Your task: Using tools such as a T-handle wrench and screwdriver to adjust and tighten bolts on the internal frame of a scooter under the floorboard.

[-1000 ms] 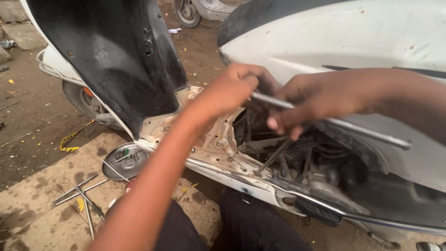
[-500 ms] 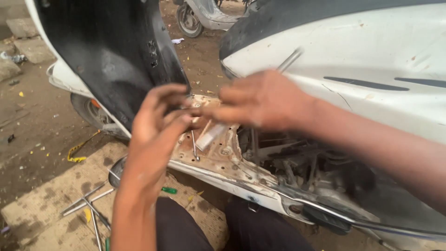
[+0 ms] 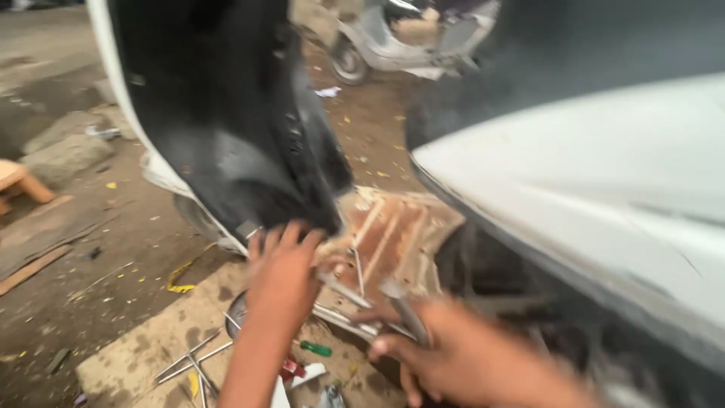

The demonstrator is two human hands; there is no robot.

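- The ground (image 3: 91,287) is bare brown dirt with small scattered litter.
- A flat stone slab (image 3: 151,347) lies on it.
- On the slab lie metal wrenches (image 3: 192,363) and a green-handled screwdriver (image 3: 316,348).
- Stones (image 3: 64,155) rest at the left.
- A yellow scrap (image 3: 180,278) lies on the dirt.

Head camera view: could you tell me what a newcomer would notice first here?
A stripped white scooter fills the right side, its rusty bare floorboard exposed at centre. The left hand rests on the floorboard's edge, while the blurred right hand grips a metal tool. Loose tools lie below.
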